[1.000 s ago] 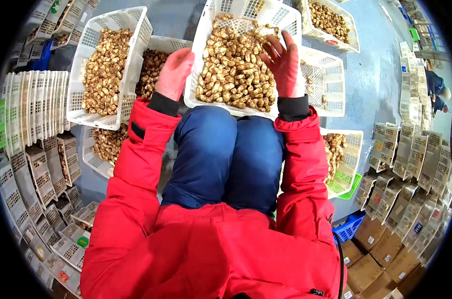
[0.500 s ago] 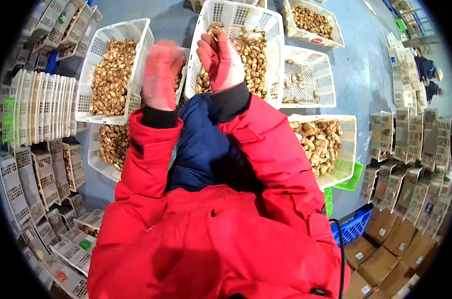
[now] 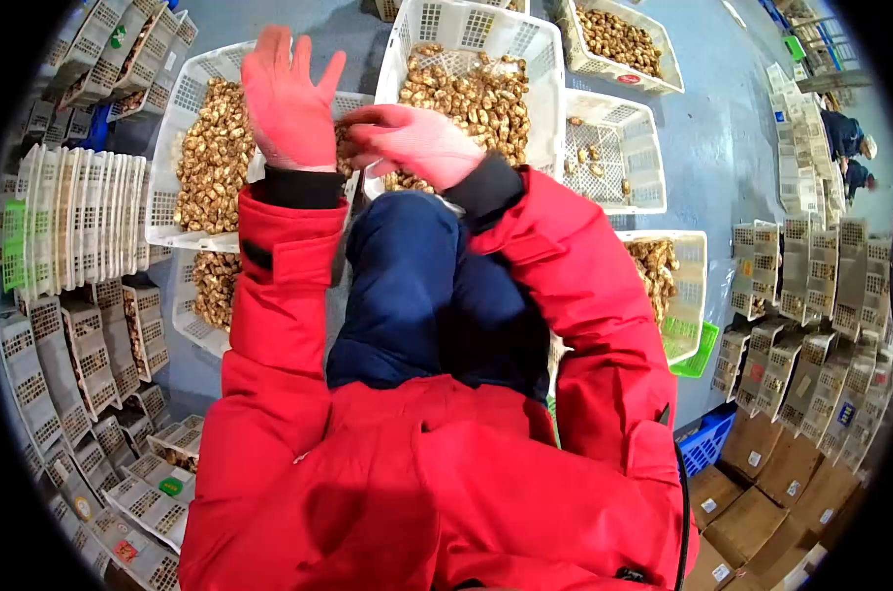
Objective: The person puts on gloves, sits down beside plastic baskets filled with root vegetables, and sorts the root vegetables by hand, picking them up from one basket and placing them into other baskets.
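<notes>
Brown, knobbly oblong pieces (image 3: pixel 481 103) lie heaped in the middle white crate (image 3: pixel 547 84), just beyond the person's knees (image 3: pixel 402 281). Single pieces point every way, while the crate's long side runs roughly away from the body. Most of the heap lies ahead and to the right of the right hand (image 3: pixel 412 143), which is the nearer one: it reaches across the crate's near left corner, its fingers bent and pointing left, away from the pile. Whether they pinch anything cannot be told.

Farther left, the left hand (image 3: pixel 294 103) is raised by the right side of the left crate (image 3: pixel 159 202), fingers and thumb spread, with nothing seen in them. More brown pieces (image 3: pixel 213 148) fill much of that crate. Between the two crates, another one is mostly hidden by the hands.

On the right, a smaller crate (image 3: pixel 645 148) has only a few pieces on its mesh bottom, and a fuller one (image 3: pixel 693 286) sits nearer the body. Blue-grey floor (image 3: pixel 712 108) shows around them. Stacked crates (image 3: pixel 82 217) line the left side, cardboard boxes (image 3: pixel 747 522) fill the lower right, and a co-worker (image 3: pixel 845 143) is well apart at far right.
</notes>
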A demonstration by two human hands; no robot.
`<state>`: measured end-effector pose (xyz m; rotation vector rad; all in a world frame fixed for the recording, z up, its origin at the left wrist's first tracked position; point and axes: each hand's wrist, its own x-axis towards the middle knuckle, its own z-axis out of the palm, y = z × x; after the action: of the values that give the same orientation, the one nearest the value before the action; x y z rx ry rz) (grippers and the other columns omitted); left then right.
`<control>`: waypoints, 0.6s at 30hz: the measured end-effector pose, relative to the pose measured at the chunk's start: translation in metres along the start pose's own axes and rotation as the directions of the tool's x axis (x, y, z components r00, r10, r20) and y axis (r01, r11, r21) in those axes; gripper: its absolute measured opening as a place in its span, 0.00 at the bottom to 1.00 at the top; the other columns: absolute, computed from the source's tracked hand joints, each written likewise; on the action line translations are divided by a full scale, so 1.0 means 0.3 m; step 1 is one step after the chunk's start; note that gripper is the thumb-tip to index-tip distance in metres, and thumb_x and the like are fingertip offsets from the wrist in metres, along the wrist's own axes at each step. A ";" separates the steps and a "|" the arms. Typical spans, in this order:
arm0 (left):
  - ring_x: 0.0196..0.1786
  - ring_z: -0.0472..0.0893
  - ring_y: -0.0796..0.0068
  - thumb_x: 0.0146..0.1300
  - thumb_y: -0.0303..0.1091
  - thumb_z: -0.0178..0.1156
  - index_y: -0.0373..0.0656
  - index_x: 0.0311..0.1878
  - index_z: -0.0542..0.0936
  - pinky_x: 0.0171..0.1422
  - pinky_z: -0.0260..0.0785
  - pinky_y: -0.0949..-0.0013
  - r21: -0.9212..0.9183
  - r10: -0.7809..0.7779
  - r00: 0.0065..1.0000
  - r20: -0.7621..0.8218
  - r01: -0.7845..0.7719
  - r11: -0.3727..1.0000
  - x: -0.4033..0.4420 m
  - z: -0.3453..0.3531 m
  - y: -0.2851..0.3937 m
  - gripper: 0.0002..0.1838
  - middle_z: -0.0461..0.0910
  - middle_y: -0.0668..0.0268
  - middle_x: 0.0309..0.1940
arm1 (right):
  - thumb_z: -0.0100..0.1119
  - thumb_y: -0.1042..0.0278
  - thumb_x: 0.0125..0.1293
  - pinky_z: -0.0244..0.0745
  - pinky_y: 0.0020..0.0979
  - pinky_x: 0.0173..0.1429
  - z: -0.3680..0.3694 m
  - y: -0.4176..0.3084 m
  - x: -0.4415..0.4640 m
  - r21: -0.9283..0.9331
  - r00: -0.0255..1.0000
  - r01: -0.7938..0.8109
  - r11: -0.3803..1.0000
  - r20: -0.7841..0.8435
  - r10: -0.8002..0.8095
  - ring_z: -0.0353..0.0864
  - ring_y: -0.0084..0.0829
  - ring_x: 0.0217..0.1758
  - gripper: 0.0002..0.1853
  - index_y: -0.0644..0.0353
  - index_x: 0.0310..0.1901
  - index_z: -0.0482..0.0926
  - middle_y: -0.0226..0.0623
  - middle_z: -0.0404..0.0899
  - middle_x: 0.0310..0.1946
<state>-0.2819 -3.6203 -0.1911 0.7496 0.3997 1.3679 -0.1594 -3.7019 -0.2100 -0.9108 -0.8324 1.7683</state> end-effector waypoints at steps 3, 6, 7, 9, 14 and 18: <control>0.64 0.62 0.58 0.66 0.50 0.44 0.39 0.59 0.65 0.62 0.62 0.57 0.068 -0.265 0.964 -0.036 0.267 0.961 0.057 -0.159 -0.107 0.27 0.63 0.57 0.61 | 0.55 0.62 0.58 0.73 0.27 0.42 -0.506 0.122 0.053 -0.796 0.878 -0.125 0.592 -0.367 -0.307 0.79 0.28 0.38 0.13 0.59 0.41 0.78 0.35 0.79 0.39; 0.56 0.73 0.64 0.66 0.45 0.47 0.41 0.54 0.71 0.57 0.67 0.59 -0.052 -0.709 0.704 -0.028 0.708 0.705 -0.027 -0.273 -0.306 0.20 0.74 0.58 0.52 | 0.54 0.54 0.55 0.73 0.35 0.47 -0.776 0.263 0.109 -0.810 0.832 -0.504 0.300 -0.549 -0.085 0.78 0.41 0.43 0.16 0.55 0.40 0.79 0.42 0.78 0.43; 0.54 0.73 0.62 0.65 0.45 0.48 0.39 0.55 0.70 0.58 0.66 0.58 -0.159 -0.823 0.565 0.063 0.819 0.551 -0.055 -0.366 -0.401 0.22 0.73 0.57 0.52 | 0.55 0.55 0.55 0.72 0.36 0.49 -0.779 0.299 0.120 -0.885 0.874 -0.438 0.156 -0.460 -0.155 0.77 0.40 0.45 0.16 0.53 0.43 0.78 0.42 0.78 0.44; 0.52 0.74 0.60 0.65 0.46 0.48 0.37 0.55 0.69 0.58 0.66 0.58 -0.237 -0.885 0.463 0.045 0.866 0.440 -0.078 -0.392 -0.450 0.23 0.74 0.56 0.49 | 0.58 0.55 0.53 0.70 0.37 0.52 -0.812 0.384 0.161 -0.937 0.932 -0.339 -0.087 -0.321 -0.170 0.75 0.39 0.50 0.21 0.47 0.50 0.73 0.42 0.76 0.45; 0.55 0.72 0.62 0.64 0.47 0.50 0.37 0.57 0.67 0.58 0.65 0.57 -0.168 -0.887 0.462 -0.017 0.873 0.458 -0.063 -0.424 -0.492 0.26 0.72 0.56 0.53 | 0.60 0.62 0.55 0.73 0.33 0.43 -0.848 0.448 0.205 -0.896 0.869 -0.442 -0.027 -0.421 -0.262 0.79 0.32 0.39 0.15 0.46 0.46 0.78 0.37 0.80 0.36; 0.51 0.75 0.61 0.67 0.45 0.47 0.36 0.55 0.69 0.57 0.68 0.58 -0.256 -0.899 0.435 -0.050 0.865 0.432 -0.074 -0.447 -0.502 0.22 0.74 0.57 0.50 | 0.55 0.57 0.63 0.75 0.25 0.40 -0.923 0.448 0.144 -0.027 0.750 0.100 0.995 -0.655 -0.093 0.78 0.29 0.39 0.20 0.59 0.53 0.72 0.35 0.78 0.41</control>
<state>-0.2646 -3.6127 -0.3930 0.1377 0.6774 0.4101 0.0088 -3.6659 -0.4688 -1.3462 -0.3899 1.2119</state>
